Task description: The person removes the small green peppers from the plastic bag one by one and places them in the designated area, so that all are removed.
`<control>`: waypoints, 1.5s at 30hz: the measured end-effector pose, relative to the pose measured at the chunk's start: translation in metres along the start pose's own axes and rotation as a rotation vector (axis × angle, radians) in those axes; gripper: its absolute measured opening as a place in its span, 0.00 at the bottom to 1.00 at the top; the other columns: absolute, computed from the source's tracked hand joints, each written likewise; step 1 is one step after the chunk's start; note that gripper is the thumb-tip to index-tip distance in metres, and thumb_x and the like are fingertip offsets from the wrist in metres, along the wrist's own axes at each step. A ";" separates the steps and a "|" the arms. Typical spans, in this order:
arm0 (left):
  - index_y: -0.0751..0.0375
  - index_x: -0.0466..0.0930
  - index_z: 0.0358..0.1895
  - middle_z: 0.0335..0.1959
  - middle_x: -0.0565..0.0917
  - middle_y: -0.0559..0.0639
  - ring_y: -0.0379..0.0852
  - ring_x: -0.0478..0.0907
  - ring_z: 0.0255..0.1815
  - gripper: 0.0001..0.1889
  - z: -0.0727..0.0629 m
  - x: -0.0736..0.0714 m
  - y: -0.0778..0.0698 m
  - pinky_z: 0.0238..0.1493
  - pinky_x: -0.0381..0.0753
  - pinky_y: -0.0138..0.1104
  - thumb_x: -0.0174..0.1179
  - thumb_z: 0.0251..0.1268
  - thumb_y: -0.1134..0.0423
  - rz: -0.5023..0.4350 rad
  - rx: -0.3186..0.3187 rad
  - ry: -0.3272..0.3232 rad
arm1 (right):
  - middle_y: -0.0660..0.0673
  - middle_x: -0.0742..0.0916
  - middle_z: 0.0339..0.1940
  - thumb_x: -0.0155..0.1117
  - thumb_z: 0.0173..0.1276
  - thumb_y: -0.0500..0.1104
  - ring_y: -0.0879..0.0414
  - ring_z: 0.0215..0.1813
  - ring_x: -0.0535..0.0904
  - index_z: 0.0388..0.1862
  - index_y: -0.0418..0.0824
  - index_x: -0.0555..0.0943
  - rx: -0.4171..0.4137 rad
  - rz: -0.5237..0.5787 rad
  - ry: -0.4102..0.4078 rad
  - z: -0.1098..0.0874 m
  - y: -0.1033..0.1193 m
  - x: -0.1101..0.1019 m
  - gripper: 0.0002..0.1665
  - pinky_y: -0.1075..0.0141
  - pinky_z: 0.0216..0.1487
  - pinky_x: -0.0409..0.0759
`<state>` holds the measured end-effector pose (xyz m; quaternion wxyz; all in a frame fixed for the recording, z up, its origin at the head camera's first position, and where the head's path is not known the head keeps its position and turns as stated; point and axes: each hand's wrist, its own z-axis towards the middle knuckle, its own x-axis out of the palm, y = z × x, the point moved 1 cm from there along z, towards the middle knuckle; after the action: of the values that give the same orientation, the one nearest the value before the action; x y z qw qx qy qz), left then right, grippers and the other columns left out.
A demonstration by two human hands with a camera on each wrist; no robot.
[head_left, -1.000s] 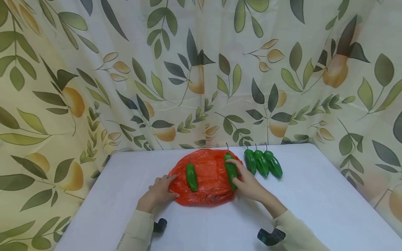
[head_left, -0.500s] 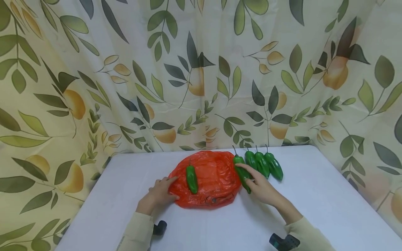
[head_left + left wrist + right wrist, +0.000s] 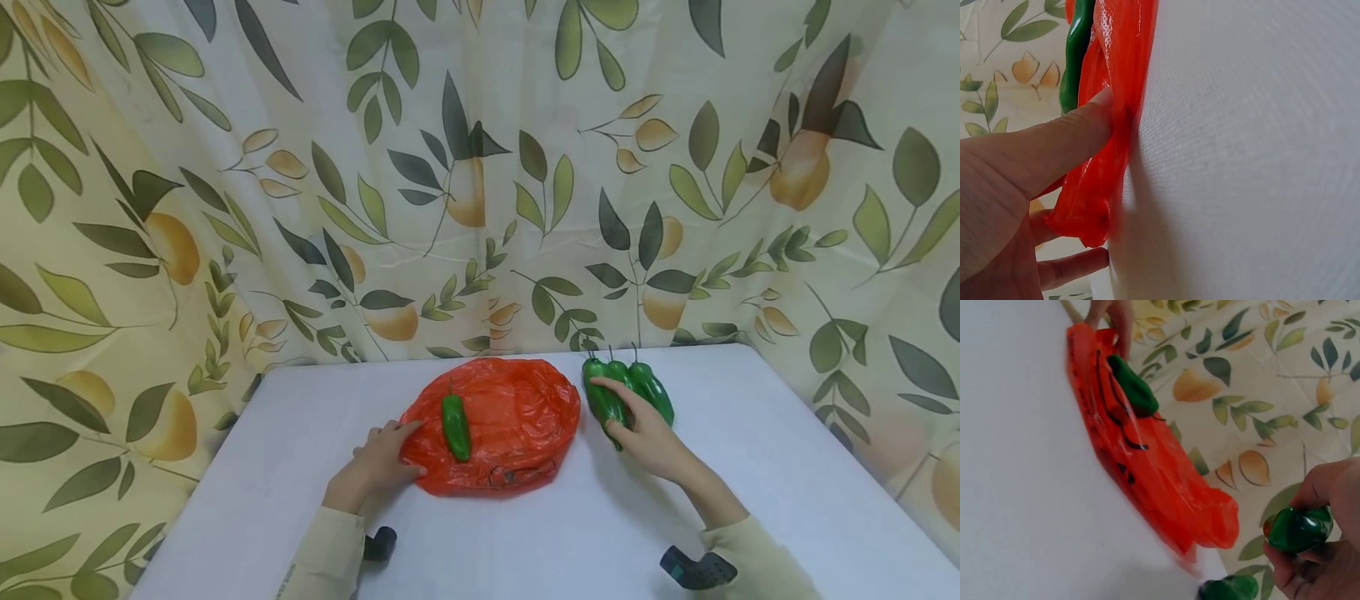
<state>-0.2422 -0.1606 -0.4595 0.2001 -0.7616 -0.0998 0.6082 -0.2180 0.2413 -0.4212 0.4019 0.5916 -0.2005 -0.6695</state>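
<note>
A crumpled red plastic bag [image 3: 517,425] lies flat on the white table, with one green pepper [image 3: 456,429] on its left part. My left hand [image 3: 382,458] holds the bag's left edge; in the left wrist view the thumb [image 3: 1079,128] presses one side of the red plastic and the other fingers reach round its edge. To the right of the bag, my right hand [image 3: 648,437] grips a second green pepper [image 3: 606,408] between thumb and fingers. In the right wrist view this held pepper [image 3: 1294,530] points its end at the camera.
Several more green peppers [image 3: 656,396] lie side by side at the back right, partly behind the right hand. A leaf-and-fruit patterned curtain [image 3: 480,250] hangs behind the white table [image 3: 480,550]. Black wrist devices [image 3: 697,571] sit on both sleeves.
My right hand has lifted its pepper off the right part of the bag and carried it right, up to the row of peppers. The left hand has stayed at the bag's edge.
</note>
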 end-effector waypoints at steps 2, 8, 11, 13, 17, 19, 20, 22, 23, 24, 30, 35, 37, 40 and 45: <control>0.46 0.68 0.75 0.68 0.73 0.58 0.59 0.69 0.66 0.41 0.000 0.000 0.001 0.61 0.72 0.69 0.75 0.55 0.51 0.002 0.002 0.000 | 0.26 0.65 0.76 0.54 0.69 0.29 0.26 0.67 0.67 0.76 0.43 0.64 0.015 0.006 0.001 0.000 -0.002 -0.006 0.37 0.36 0.53 0.83; 0.46 0.68 0.75 0.67 0.74 0.57 0.58 0.69 0.65 0.42 0.002 0.001 0.001 0.61 0.73 0.69 0.75 0.55 0.51 0.003 0.005 0.001 | 0.22 0.58 0.76 0.50 0.69 0.25 0.22 0.70 0.61 0.79 0.38 0.58 0.033 0.027 -0.012 0.000 -0.010 -0.023 0.39 0.30 0.58 0.76; 0.45 0.68 0.75 0.67 0.74 0.57 0.58 0.69 0.65 0.42 0.003 0.002 0.002 0.61 0.73 0.69 0.75 0.55 0.51 0.004 0.002 0.000 | 0.21 0.57 0.77 0.49 0.69 0.25 0.21 0.72 0.59 0.79 0.37 0.56 0.047 0.028 -0.019 0.001 -0.014 -0.031 0.40 0.28 0.62 0.70; 0.45 0.68 0.75 0.67 0.74 0.57 0.58 0.69 0.65 0.42 0.003 0.001 0.002 0.61 0.72 0.69 0.75 0.55 0.51 0.005 -0.001 0.000 | 0.22 0.57 0.78 0.50 0.68 0.25 0.20 0.72 0.61 0.80 0.38 0.55 0.064 0.033 -0.022 0.003 -0.017 -0.035 0.41 0.29 0.62 0.71; 0.46 0.68 0.75 0.67 0.74 0.57 0.58 0.68 0.66 0.42 0.002 -0.001 0.001 0.62 0.72 0.70 0.75 0.55 0.51 0.003 -0.012 0.004 | 0.23 0.57 0.79 0.51 0.67 0.25 0.21 0.68 0.68 0.81 0.40 0.53 0.098 0.024 -0.025 0.006 -0.025 -0.040 0.44 0.37 0.58 0.81; 0.46 0.68 0.75 0.67 0.73 0.57 0.58 0.68 0.66 0.42 0.002 -0.001 0.001 0.62 0.71 0.70 0.75 0.55 0.51 0.001 -0.017 0.005 | 0.22 0.58 0.78 0.52 0.67 0.26 0.22 0.65 0.71 0.81 0.40 0.52 0.112 0.014 -0.030 0.006 -0.030 -0.042 0.45 0.41 0.55 0.84; 0.46 0.67 0.75 0.68 0.73 0.57 0.58 0.68 0.66 0.42 0.002 -0.002 0.001 0.62 0.71 0.69 0.75 0.55 0.51 0.002 -0.020 0.006 | 0.22 0.58 0.78 0.52 0.67 0.25 0.22 0.65 0.71 0.81 0.41 0.52 0.115 0.013 -0.034 0.007 -0.032 -0.043 0.45 0.42 0.55 0.83; 0.46 0.67 0.75 0.68 0.73 0.57 0.58 0.68 0.66 0.42 0.002 -0.002 0.001 0.62 0.71 0.69 0.75 0.55 0.51 0.002 -0.022 0.007 | 0.22 0.58 0.78 0.52 0.68 0.26 0.22 0.65 0.70 0.82 0.41 0.52 0.118 0.009 -0.049 0.006 -0.035 -0.045 0.45 0.43 0.55 0.83; 0.45 0.67 0.75 0.68 0.73 0.57 0.58 0.68 0.66 0.42 0.002 -0.002 0.001 0.62 0.71 0.69 0.75 0.55 0.51 0.001 -0.022 0.007 | 0.22 0.58 0.78 0.52 0.68 0.26 0.21 0.66 0.70 0.82 0.40 0.52 0.115 0.014 -0.058 0.006 -0.036 -0.046 0.44 0.42 0.56 0.84; 0.45 0.67 0.75 0.68 0.73 0.57 0.58 0.68 0.66 0.42 0.002 -0.001 0.001 0.62 0.71 0.69 0.75 0.55 0.51 0.001 -0.021 0.008 | 0.22 0.58 0.78 0.52 0.69 0.26 0.20 0.67 0.70 0.82 0.40 0.53 0.112 0.018 -0.070 0.005 -0.038 -0.047 0.44 0.43 0.57 0.84; 0.45 0.67 0.75 0.68 0.73 0.57 0.58 0.67 0.67 0.42 0.002 0.000 0.001 0.62 0.71 0.70 0.75 0.55 0.51 -0.009 -0.019 0.015 | 0.21 0.59 0.78 0.54 0.74 0.28 0.18 0.70 0.65 0.80 0.37 0.57 0.129 0.031 -0.127 0.001 -0.045 -0.051 0.37 0.46 0.58 0.79; 0.45 0.68 0.75 0.69 0.73 0.57 0.59 0.67 0.67 0.42 0.003 0.001 0.001 0.62 0.71 0.70 0.75 0.55 0.52 -0.015 -0.022 0.013 | 0.19 0.63 0.75 0.51 0.77 0.32 0.20 0.71 0.64 0.73 0.31 0.67 0.204 0.020 -0.165 -0.001 -0.052 -0.054 0.26 0.45 0.62 0.73; 0.45 0.68 0.75 0.69 0.73 0.57 0.58 0.67 0.67 0.42 0.003 0.001 0.001 0.62 0.71 0.70 0.75 0.55 0.52 -0.012 -0.022 0.011 | 0.19 0.63 0.75 0.49 0.79 0.33 0.21 0.73 0.63 0.71 0.30 0.69 0.237 0.028 -0.176 -0.001 -0.055 -0.054 0.24 0.43 0.64 0.71; 0.46 0.68 0.75 0.68 0.73 0.57 0.58 0.67 0.67 0.42 0.002 0.001 0.001 0.62 0.71 0.70 0.75 0.55 0.52 -0.012 -0.023 0.008 | 0.19 0.63 0.76 0.48 0.80 0.35 0.21 0.74 0.61 0.72 0.31 0.68 0.269 0.045 -0.184 -0.001 -0.061 -0.056 0.24 0.44 0.65 0.69; 0.46 0.68 0.75 0.68 0.73 0.58 0.59 0.67 0.67 0.42 0.001 -0.001 0.000 0.63 0.71 0.70 0.75 0.55 0.52 -0.016 -0.027 0.008 | 0.21 0.63 0.76 0.49 0.81 0.37 0.23 0.75 0.61 0.73 0.30 0.68 0.284 0.063 -0.183 -0.001 -0.074 -0.057 0.26 0.77 0.56 0.79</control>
<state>-0.2436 -0.1608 -0.4591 0.1950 -0.7659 -0.1135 0.6021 -0.2404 0.3295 -0.4406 0.3151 0.5725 -0.3473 -0.6726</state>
